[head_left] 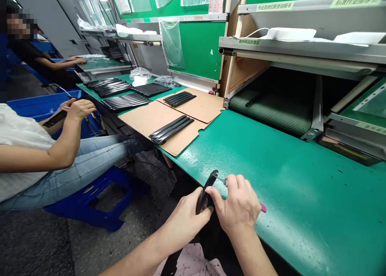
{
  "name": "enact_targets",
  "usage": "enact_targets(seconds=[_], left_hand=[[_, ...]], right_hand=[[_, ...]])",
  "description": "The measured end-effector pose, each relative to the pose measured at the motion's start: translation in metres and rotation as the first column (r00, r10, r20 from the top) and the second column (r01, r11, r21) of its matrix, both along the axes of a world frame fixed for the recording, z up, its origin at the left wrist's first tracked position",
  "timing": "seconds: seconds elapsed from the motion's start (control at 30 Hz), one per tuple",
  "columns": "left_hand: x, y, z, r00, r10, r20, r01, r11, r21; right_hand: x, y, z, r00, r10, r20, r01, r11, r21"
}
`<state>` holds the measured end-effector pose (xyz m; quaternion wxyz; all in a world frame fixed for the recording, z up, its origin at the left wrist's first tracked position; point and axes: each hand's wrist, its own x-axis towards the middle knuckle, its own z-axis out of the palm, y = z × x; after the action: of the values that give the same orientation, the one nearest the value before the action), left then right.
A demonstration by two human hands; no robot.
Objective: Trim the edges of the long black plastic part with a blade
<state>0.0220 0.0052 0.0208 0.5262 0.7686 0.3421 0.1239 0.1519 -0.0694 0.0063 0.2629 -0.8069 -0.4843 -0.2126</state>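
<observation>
My left hand [189, 211] is closed around a long, glossy black plastic part [211, 179], which tilts up and away over the table's front edge. In my right hand [239, 203] is a small knife [263, 207]; its pinkish-red handle end sticks out beside the palm. The thin blade shows at the fingertips, touching or very close to the part's upper end. My right thumb rests against the black part. The lower end of the part is hidden by my left fingers.
On the green table [241, 147], cardboard sheets [181, 143] carry black strips [171, 129]; more rows [125, 101] lie beyond. A conveyor belt [271, 109] runs under the shelf. At left, a seated co-worker's hands [76, 107] hold a black part, near a blue stool [99, 199].
</observation>
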Motion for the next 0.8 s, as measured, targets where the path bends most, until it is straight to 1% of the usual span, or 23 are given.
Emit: enact_targets(seconds=[0.03, 0.1, 0.17, 0.2, 0.27, 0.33, 0.37, 0.4, 0.43, 0.47, 0.5, 0.53, 0.57, 0.6, 0.63, 0.67, 0.7, 0.73, 0.77, 0.8], left_hand=[[0.000, 0.000, 0.001, 1.000, -0.003, 0.004, 0.003, 1.000, -0.014], [0.000, 0.000, 0.005, 1.000, -0.005, 0.017, 0.005, 0.999, -0.034], [0.000, 0.000, 0.010, 1.000, -0.015, 0.028, 0.016, 0.999, -0.043], [0.000, -0.001, 0.012, 0.999, -0.028, 0.022, 0.029, 0.998, -0.048], [-0.001, -0.001, 0.017, 0.997, -0.073, -0.023, 0.072, 0.995, -0.064], [-0.002, 0.001, 0.021, 0.991, -0.107, -0.082, 0.102, 0.993, -0.063], [-0.003, 0.002, 0.022, 0.987, -0.119, -0.108, 0.115, 0.992, -0.046], [-0.004, 0.005, 0.024, 0.983, -0.128, -0.129, 0.127, 0.992, -0.017], [-0.005, 0.008, 0.026, 0.979, -0.140, -0.148, 0.145, 0.989, 0.023], [-0.005, 0.011, 0.028, 0.972, -0.161, -0.171, 0.176, 0.982, 0.074], [-0.005, 0.016, 0.031, 0.961, -0.192, -0.199, 0.221, 0.966, 0.132], [-0.004, 0.021, 0.034, 0.945, -0.229, -0.232, 0.277, 0.940, 0.200], [-0.003, 0.027, 0.037, 0.926, -0.268, -0.266, 0.340, 0.899, 0.275], [0.000, 0.034, 0.040, 0.906, -0.299, -0.299, 0.397, 0.844, 0.360], [0.004, 0.041, 0.042, 0.894, -0.313, -0.321, 0.435, 0.777, 0.454], [0.009, 0.049, 0.044, 0.897, -0.306, -0.319, 0.438, 0.707, 0.555], [0.015, 0.057, 0.046, 0.917, -0.282, -0.281, 0.398, 0.644, 0.653], [0.022, 0.065, 0.046, 0.950, -0.239, -0.201, 0.308, 0.605, 0.735], [0.030, 0.071, 0.046, 0.981, -0.178, -0.076, 0.169, 0.597, 0.784], [0.038, 0.076, 0.044, 0.991, -0.102, 0.083, -0.001, 0.625, 0.780]], right_hand=[[-0.002, -0.001, 0.001, 1.000, 0.024, -0.015, -0.024, 1.000, -0.012], [-0.005, -0.003, 0.003, 0.992, 0.112, -0.059, -0.113, 0.993, -0.025], [-0.004, -0.004, 0.005, 0.978, 0.161, -0.134, -0.158, 0.987, 0.035], [-0.002, -0.005, 0.006, 0.974, 0.150, -0.172, -0.137, 0.987, 0.086], [0.008, -0.005, 0.010, 0.969, 0.063, -0.240, -0.023, 0.986, 0.168], [0.021, -0.005, 0.015, 0.948, -0.029, -0.317, 0.093, 0.978, 0.189], [0.028, -0.005, 0.018, 0.924, -0.040, -0.379, 0.119, 0.975, 0.186], [0.034, -0.006, 0.020, 0.880, -0.013, -0.475, 0.112, 0.977, 0.181], [0.038, -0.007, 0.023, 0.798, 0.058, -0.600, 0.067, 0.981, 0.184], [0.042, -0.008, 0.025, 0.666, 0.160, -0.729, -0.006, 0.978, 0.209], [0.044, -0.010, 0.026, 0.487, 0.263, -0.833, -0.089, 0.963, 0.253], [0.045, -0.012, 0.027, 0.292, 0.345, -0.892, -0.163, 0.937, 0.309], [0.044, -0.014, 0.027, 0.121, 0.395, -0.911, -0.211, 0.907, 0.365], [0.042, -0.017, 0.026, 0.005, 0.423, -0.906, -0.233, 0.882, 0.411], [0.039, -0.019, 0.025, -0.055, 0.438, -0.897, -0.239, 0.867, 0.438], [0.035, -0.021, 0.024, -0.069, 0.445, -0.893, -0.236, 0.862, 0.448], [0.030, -0.022, 0.022, -0.056, 0.449, -0.892, -0.231, 0.863, 0.449], [0.025, -0.023, 0.020, -0.015, 0.456, -0.890, -0.219, 0.867, 0.448], [0.018, -0.024, 0.018, 0.057, 0.469, -0.882, -0.205, 0.870, 0.449], [0.012, -0.024, 0.017, 0.159, 0.481, -0.862, -0.190, 0.872, 0.451]])
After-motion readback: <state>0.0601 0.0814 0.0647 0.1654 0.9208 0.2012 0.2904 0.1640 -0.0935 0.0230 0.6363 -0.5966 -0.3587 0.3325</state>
